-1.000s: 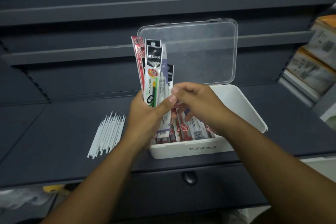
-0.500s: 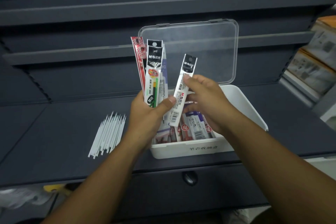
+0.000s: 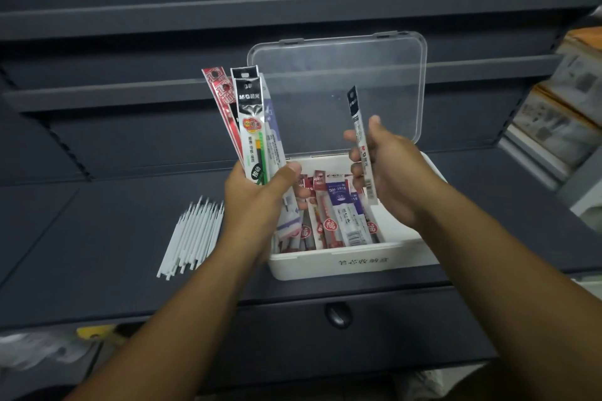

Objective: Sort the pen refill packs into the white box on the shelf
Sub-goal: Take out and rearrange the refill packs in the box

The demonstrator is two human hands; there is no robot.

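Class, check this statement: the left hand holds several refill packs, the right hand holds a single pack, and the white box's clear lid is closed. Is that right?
Not quite: the head view shows the clear lid open, standing up behind the white box. The rest holds: the left hand grips several refill packs and the right hand holds a single pack.

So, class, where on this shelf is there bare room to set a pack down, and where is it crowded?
Bare shelf lies left of the white sticks and right of the white box. Crowded: inside the box, where packs overlap.
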